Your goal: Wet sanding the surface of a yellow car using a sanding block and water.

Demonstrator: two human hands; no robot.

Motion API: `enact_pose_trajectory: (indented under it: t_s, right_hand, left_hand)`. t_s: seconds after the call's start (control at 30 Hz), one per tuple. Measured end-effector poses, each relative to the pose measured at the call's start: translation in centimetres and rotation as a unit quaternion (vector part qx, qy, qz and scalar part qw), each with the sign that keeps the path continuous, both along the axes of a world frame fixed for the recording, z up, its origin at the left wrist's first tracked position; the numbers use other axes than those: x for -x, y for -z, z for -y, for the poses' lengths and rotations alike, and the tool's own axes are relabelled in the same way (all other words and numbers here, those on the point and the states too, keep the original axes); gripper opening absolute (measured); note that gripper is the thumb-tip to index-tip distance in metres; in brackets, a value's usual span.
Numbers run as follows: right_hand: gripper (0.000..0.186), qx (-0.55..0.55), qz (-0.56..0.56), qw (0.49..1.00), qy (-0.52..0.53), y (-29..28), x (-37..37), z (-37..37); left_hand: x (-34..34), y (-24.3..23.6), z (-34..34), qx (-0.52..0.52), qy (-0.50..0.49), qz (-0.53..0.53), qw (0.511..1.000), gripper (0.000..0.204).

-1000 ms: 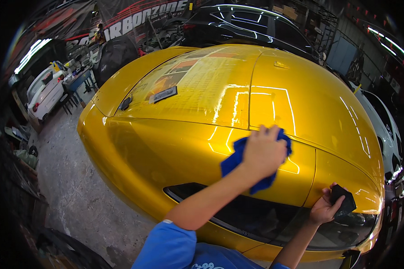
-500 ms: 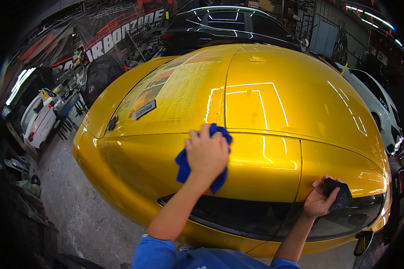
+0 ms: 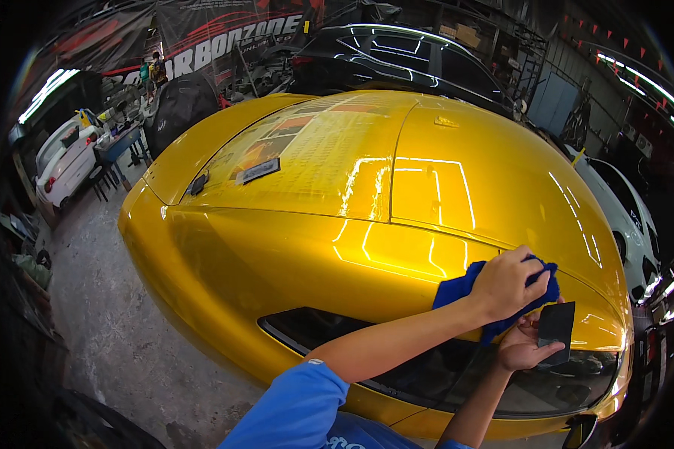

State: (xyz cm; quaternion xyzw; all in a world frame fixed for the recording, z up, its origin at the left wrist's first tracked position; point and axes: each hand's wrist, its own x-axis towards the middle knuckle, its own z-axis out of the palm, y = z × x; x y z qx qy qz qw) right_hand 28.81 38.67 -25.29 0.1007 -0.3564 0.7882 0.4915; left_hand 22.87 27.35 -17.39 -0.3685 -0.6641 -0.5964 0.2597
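Observation:
In front of me is a glossy gold car point(image 3: 517, 172). My left hand point(image 3: 508, 283) is closed on a bunched blue cloth point(image 3: 457, 289), which lies against the car's upper side, above the dark side window point(image 3: 419, 367). My left forearm reaches across to the right. Just below and right of the cloth, my right hand point(image 3: 524, 347) grips a flat, black rectangular piece point(image 3: 557, 326) between thumb and fingers, in front of the window. I cannot tell exactly what that piece is. The two hands are close together, and the cloth partly hides the right fingers.
A small dark rectangular plate point(image 3: 259, 170) rests on the car's sloping glass point(image 3: 314, 138) at left. A side mirror point(image 3: 580, 430) sticks out at lower right. Behind stands a black car point(image 3: 397, 56), with white cars point(image 3: 67, 165) to either side. Grey concrete floor point(image 3: 120, 299) shows at left.
My left hand has carried the blue cloth rightward along the car, up beside my right hand. The black piece has turned in my right hand and now shows a flatter, upright face.

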Motion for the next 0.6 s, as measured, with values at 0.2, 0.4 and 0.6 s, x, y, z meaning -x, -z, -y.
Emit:
enact_pose_trajectory:
  t_s: [0.2, 0.4, 0.6]
  right_hand:
    - [0.066, 0.015, 0.017, 1.000, 0.005, 1.8, 0.2, -1.1]
    - [0.051, -0.007, 0.000, 0.999, -0.051, 2.2, 0.5, -0.7]
    - [0.023, -0.063, 0.054, 0.996, -0.011, 4.2, 0.9, -1.3]
  left_hand:
    - [1.7, -4.4, 10.4, -0.079, -0.069, -0.037, 0.994, 0.019]
    - [9.3, -5.3, 24.2, 0.045, -0.446, -0.101, 0.888, 0.028]
    - [16.8, 2.1, 30.1, 0.295, -0.347, 0.079, 0.887, 0.028]
